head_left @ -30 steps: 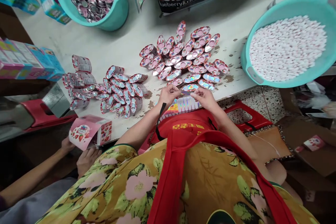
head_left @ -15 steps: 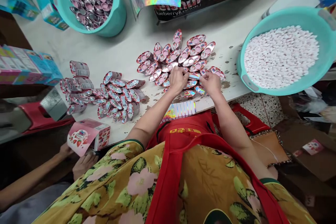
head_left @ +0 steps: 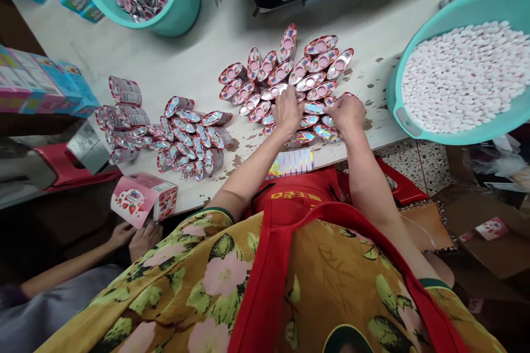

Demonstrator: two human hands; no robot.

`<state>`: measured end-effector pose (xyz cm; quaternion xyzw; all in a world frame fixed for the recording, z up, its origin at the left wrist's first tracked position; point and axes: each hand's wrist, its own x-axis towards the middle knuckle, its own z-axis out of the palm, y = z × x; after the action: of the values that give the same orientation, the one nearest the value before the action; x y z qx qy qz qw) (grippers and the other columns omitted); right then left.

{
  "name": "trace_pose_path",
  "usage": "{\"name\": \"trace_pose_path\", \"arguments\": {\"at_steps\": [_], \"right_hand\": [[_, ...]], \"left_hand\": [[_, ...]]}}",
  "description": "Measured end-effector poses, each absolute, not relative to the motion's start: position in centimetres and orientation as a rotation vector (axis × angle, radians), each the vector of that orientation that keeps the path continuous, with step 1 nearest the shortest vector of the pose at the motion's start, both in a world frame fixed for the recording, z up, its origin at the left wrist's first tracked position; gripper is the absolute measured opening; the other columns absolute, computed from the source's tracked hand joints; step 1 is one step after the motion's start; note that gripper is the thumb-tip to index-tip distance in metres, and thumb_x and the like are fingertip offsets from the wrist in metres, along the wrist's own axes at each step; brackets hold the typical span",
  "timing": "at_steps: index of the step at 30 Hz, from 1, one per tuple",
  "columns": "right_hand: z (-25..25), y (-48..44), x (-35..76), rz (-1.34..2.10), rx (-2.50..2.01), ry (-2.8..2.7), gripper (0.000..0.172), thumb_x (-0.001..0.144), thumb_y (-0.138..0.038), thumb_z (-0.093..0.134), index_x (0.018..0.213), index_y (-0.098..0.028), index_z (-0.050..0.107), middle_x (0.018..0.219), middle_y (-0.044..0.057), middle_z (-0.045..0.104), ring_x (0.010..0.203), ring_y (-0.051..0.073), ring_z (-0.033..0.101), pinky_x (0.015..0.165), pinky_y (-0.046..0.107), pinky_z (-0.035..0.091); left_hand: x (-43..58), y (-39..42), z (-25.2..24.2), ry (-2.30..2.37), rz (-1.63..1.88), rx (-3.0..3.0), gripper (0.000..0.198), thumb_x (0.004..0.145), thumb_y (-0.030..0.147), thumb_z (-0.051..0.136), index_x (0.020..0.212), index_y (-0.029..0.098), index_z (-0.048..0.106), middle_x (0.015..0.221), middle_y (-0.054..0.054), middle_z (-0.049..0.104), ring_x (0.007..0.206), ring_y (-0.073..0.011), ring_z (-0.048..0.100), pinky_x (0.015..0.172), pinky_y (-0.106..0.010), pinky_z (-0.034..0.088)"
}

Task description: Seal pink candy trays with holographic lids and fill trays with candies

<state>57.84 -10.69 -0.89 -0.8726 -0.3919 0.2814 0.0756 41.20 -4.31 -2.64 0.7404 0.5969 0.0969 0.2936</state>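
Small stand-up foil pouches with red printed rims crowd together on the table, mouths up. Several at the back, such as one pouch [head_left: 308,81], show a pink round tin inside. My left hand [head_left: 286,113] is over the middle of the group, fingers curled together at a pouch's rim. From the right, my right hand [head_left: 348,114] pinches the edge of a pouch near the front. Between my hands stands an open foil pouch [head_left: 313,108] with a shiny inside; both hands appear to hold its rim. My fingertips are partly hidden.
A turquoise tub [head_left: 188,3] holds pink-and-silver tins; a turquoise basin [head_left: 395,88] holds white tablets. More pouches [head_left: 184,138] stand left. Holographic stickers [head_left: 296,161] lie at the table edge. Beside me, another person's hands [head_left: 141,237] hold a pink box [head_left: 143,193].
The view has shifted slightly. The shiny pouch between my hands has gone from a narrow strip to a wider open mouth. The other person's hands have moved slightly under the pink box.
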Motion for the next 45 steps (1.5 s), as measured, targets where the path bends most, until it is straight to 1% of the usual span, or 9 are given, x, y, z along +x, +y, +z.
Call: {"name": "trace_pose_path", "arguments": {"at_steps": [5, 10, 13, 17, 24, 28, 36, 40, 45], "right_hand": [[-0.8, -11.1, 56.3, 0.785, -2.607, -1.171, 0.018, 0.093, -0.031, 0.060, 0.105, -0.020, 0.069, 0.099, 0.012, 0.071, 0.100, 0.032, 0.067, 0.091, 0.053, 0.053], [0.8, -13.9, 53.1, 0.535, -2.383, -1.352, 0.042, 0.105, -0.035, 0.034, 0.135, -0.017, 0.056, 0.117, 0.018, 0.066, 0.115, 0.033, 0.063, 0.097, 0.052, 0.050], [1.3, -17.0, 49.5, 0.634, -2.053, -1.740, 0.043, 0.106, -0.040, 0.033, 0.128, -0.020, 0.063, 0.113, 0.017, 0.069, 0.113, 0.031, 0.063, 0.100, 0.047, 0.048], [-0.3, -19.6, 44.9, 0.940, -1.693, -2.176, 0.035, 0.101, -0.035, 0.048, 0.123, -0.019, 0.069, 0.125, 0.017, 0.071, 0.117, 0.032, 0.061, 0.101, 0.045, 0.046], [-2.5, -18.2, 43.8, 1.250, -1.998, -2.061, 0.028, 0.099, -0.033, 0.053, 0.112, -0.024, 0.076, 0.118, 0.009, 0.077, 0.103, 0.029, 0.070, 0.084, 0.038, 0.050], [-1.6, -17.9, 43.8, 1.330, -2.070, -1.993, 0.028, 0.099, -0.033, 0.053, 0.114, -0.025, 0.076, 0.116, 0.008, 0.078, 0.108, 0.028, 0.071, 0.085, 0.035, 0.049], [-1.9, -17.3, 43.9, 1.385, -2.132, -2.000, 0.031, 0.100, -0.033, 0.052, 0.118, -0.022, 0.076, 0.116, 0.012, 0.078, 0.108, 0.029, 0.071, 0.083, 0.035, 0.049], [-1.9, -16.6, 44.0, 1.477, -2.095, -2.005, 0.031, 0.101, -0.027, 0.051, 0.118, -0.021, 0.077, 0.118, 0.011, 0.078, 0.109, 0.027, 0.071, 0.086, 0.032, 0.049], [-1.7, -15.9, 44.2, 1.531, -2.066, -1.978, 0.030, 0.101, -0.025, 0.054, 0.118, -0.019, 0.077, 0.120, 0.010, 0.078, 0.111, 0.024, 0.070, 0.090, 0.030, 0.048]], "left_hand": [[36.9, -3.8, -0.7, 1.472, 0.345, 2.000, 0.020, 0.096, 0.040, 0.065, 0.104, 0.022, 0.065, 0.111, -0.008, 0.070, 0.110, -0.0269, 0.060, 0.093, -0.038, 0.047], [28.2, -10.3, 1.1, 1.403, -0.107, 2.072, 0.023, 0.090, 0.042, 0.071, 0.090, 0.019, 0.075, 0.095, -0.010, 0.075, 0.100, -0.0289, 0.066, 0.089, -0.038, 0.047], [25.7, -14.1, 0.3, 1.403, -0.409, 2.030, 0.024, 0.081, 0.033, 0.082, 0.101, 0.020, 0.076, 0.108, -0.012, 0.076, 0.108, -0.0319, 0.065, 0.093, -0.042, 0.047], [25.4, -15.0, -0.8, 1.421, -0.291, 1.877, 0.010, 0.092, 0.022, 0.069, 0.091, 0.017, 0.078, 0.097, -0.009, 0.077, 0.097, -0.0247, 0.066, 0.088, -0.037, 0.045], [25.6, -15.3, -0.5, 1.444, -0.111, 2.140, 0.024, 0.102, 0.032, 0.057, 0.114, 0.025, 0.077, 0.119, -0.008, 0.074, 0.117, -0.0270, 0.058, 0.099, -0.045, 0.040], [25.3, -16.3, -1.5, 1.396, -0.081, 2.293, 0.027, 0.103, 0.033, 0.055, 0.121, 0.031, 0.075, 0.126, -0.008, 0.071, 0.118, -0.0276, 0.056, 0.097, -0.046, 0.040], [24.9, -17.5, -2.5, 1.101, -0.329, 2.548, 0.046, 0.108, 0.022, 0.034, 0.150, 0.024, 0.053, 0.142, -0.010, 0.065, 0.129, -0.0271, 0.057, 0.105, -0.046, 0.038], [24.4, -18.2, -2.5, 1.081, -0.292, 2.519, 0.047, 0.110, 0.024, 0.028, 0.150, 0.022, 0.053, 0.151, -0.009, 0.059, 0.132, -0.0250, 0.055, 0.110, -0.044, 0.037], [25.0, -17.8, -2.8, 1.199, -0.162, 2.434, 0.047, 0.110, 0.039, 0.034, 0.144, 0.019, 0.059, 0.143, -0.015, 0.065, 0.125, -0.0281, 0.058, 0.102, -0.046, 0.041]]}}
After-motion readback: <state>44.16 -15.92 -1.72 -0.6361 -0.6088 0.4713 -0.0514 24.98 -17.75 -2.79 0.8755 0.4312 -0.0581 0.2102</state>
